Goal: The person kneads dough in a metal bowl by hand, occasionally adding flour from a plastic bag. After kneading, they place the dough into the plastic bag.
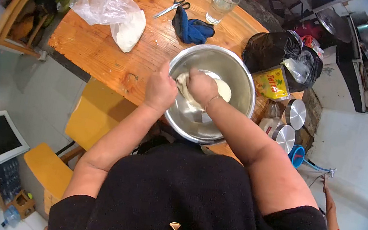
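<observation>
A wide steel mixing bowl [243, 83] stands on the wooden table in front of me. Inside it lies a pale lump of dough [223, 91], smooth on its right side and folded on its left. My left hand [161, 86] grips the bowl's left rim, thumb pointing up along the edge. Deep in the bowl, my right hand [201, 87] is closed on the dough with knuckles pressed into it; the hand hides part of the lump and most of its own fingertips.
Behind the bowl are a blue cloth [191, 29], scissors [173, 8] and a glass of water [221, 6]. A plastic bag of flour [129, 29] lies at left. Right are a black bag [268, 49], a yellow packet [272, 82] and metal-lidded jars [294, 114]. Another person's arm [331, 206] shows far right.
</observation>
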`<state>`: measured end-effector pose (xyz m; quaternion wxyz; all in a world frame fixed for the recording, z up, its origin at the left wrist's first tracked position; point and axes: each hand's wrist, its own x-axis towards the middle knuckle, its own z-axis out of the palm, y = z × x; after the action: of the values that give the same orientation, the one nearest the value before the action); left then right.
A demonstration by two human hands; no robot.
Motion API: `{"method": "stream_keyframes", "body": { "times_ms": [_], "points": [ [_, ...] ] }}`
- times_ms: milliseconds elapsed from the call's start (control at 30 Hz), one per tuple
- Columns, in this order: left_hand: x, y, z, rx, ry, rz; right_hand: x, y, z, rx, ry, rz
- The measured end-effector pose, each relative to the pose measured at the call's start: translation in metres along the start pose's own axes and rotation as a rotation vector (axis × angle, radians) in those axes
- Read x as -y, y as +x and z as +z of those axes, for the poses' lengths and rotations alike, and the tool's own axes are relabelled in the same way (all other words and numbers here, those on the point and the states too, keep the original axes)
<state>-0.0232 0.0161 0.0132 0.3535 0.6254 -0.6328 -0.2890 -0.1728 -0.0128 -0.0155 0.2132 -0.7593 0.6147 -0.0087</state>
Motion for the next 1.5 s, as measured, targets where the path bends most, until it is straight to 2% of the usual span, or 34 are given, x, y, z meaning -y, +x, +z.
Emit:
{"method": "stream_keyframes", "body": {
  "times_ms": [33, 67, 133, 167, 200, 233, 267, 333, 400, 433, 467, 500, 533, 567, 600, 633, 700, 800, 833, 867, 933, 967, 1033, 1067, 1133, 1167, 1200, 1267, 1367, 1400, 1467, 1500],
  "points": [
    [-0.003, -0.004, 0.000, -0.028, 0.024, -0.023, 0.005, 0.007, 0.000, -0.015, 0.018, 0.115],
    [-0.002, -0.010, 0.001, -0.023, 0.022, -0.013, 0.008, 0.013, 0.000, -0.023, 0.018, 0.123],
    [0.004, -0.026, 0.007, -0.142, 0.054, 0.007, 0.010, 0.023, 0.003, -0.113, 0.178, 0.303],
    [0.007, -0.034, 0.006, -0.158, 0.047, 0.022, 0.009, 0.029, 0.001, -0.118, 0.175, 0.301],
    [0.004, -0.041, -0.002, -0.158, 0.048, 0.022, 0.008, 0.033, 0.001, -0.014, 0.197, 0.237],
    [-0.001, -0.047, -0.014, -0.028, 0.042, -0.129, 0.012, 0.030, -0.004, 0.093, 0.222, 0.174],
    [-0.001, -0.050, -0.022, 0.102, 0.036, -0.279, 0.010, 0.021, -0.011, 0.095, 0.225, 0.177],
    [0.007, -0.035, -0.046, 0.250, 0.104, -0.270, 0.023, -0.015, -0.071, 0.362, 0.778, -0.201],
    [0.009, -0.003, -0.067, 0.245, 0.138, -0.335, 0.031, -0.036, -0.115, 0.468, 0.681, -0.118],
    [0.020, 0.014, -0.066, 0.131, 0.105, -0.210, 0.027, -0.041, -0.125, 0.467, 0.677, -0.115],
    [0.032, 0.032, -0.060, 0.017, 0.074, -0.084, 0.022, -0.044, -0.134, 0.403, 0.690, 0.031],
    [0.041, 0.051, -0.050, 0.009, 0.055, -0.014, 0.016, -0.046, -0.141, 0.334, 0.699, 0.175],
    [0.045, 0.068, -0.042, 0.003, 0.037, 0.057, 0.000, -0.040, -0.135, 0.330, 0.696, 0.178],
    [0.043, 0.081, -0.038, 0.005, 0.032, 0.060, -0.026, -0.028, -0.117, 0.332, 0.421, 0.112],
    [0.038, 0.090, -0.034, 0.143, -0.052, 0.040, -0.043, -0.020, -0.099, 0.334, 0.146, 0.047],
    [0.033, 0.095, -0.029, 0.281, -0.136, 0.019, -0.043, -0.020, -0.084, 0.334, 0.144, 0.052],
    [0.021, 0.099, -0.023, 0.338, -0.119, 0.019, -0.039, -0.017, -0.052, 0.084, 0.729, 0.519],
    [0.030, 0.101, -0.009, 0.385, -0.132, 0.018, -0.121, 0.039, 0.064, -0.406, 0.714, 0.168],
    [0.031, 0.100, -0.005, 0.377, -0.168, 0.022, -0.061, 0.024, 0.018, -0.392, 0.737, 0.541],
    [0.032, 0.100, -0.002, 0.383, -0.169, 0.025, -0.054, 0.033, 0.024, -0.396, 0.737, 0.547],
    [0.031, 0.093, -0.004, 0.321, -0.065, 0.018, -0.039, 0.052, 0.024, -0.201, 1.098, 0.649],
    [0.031, 0.089, -0.005, 0.322, -0.064, 0.011, -0.028, 0.051, 0.020, -0.193, 1.097, 0.652],
    [0.025, 0.082, -0.005, 0.237, 0.022, 0.025, 0.037, 0.014, -0.039, -0.037, 0.500, 0.359],
    [0.027, 0.080, -0.004, 0.243, 0.019, 0.025, 0.059, -0.001, -0.040, -0.058, 0.341, 0.301],
    [0.033, 0.078, -0.002, 0.203, -0.046, 0.044, 0.085, -0.040, -0.048, 0.091, 0.200, 0.078],
    [0.036, 0.078, -0.001, 0.205, -0.050, 0.045, 0.079, -0.057, -0.035, 0.017, 0.095, -0.092],
    [0.040, 0.077, -0.001, 0.191, -0.096, 0.075, 0.077, -0.073, -0.038, 0.054, 0.038, -0.201],
    [0.044, 0.075, -0.001, 0.181, -0.143, 0.102, 0.061, -0.083, -0.033, 0.133, -0.106, -0.327],
    [0.043, 0.070, -0.001, 0.173, -0.175, 0.110, 0.045, -0.072, -0.020, 0.172, -0.289, -0.297],
    [0.038, 0.069, -0.005, 0.165, -0.148, 0.096, 0.042, -0.064, -0.018, 0.171, -0.285, -0.293],
    [0.033, 0.067, -0.007, 0.164, -0.121, 0.085, 0.035, -0.047, -0.016, 0.149, -0.157, -0.104],
    [0.031, 0.066, -0.008, 0.164, -0.099, 0.071, 0.032, -0.043, -0.018, 0.096, -0.113, -0.094]
  ]
}}
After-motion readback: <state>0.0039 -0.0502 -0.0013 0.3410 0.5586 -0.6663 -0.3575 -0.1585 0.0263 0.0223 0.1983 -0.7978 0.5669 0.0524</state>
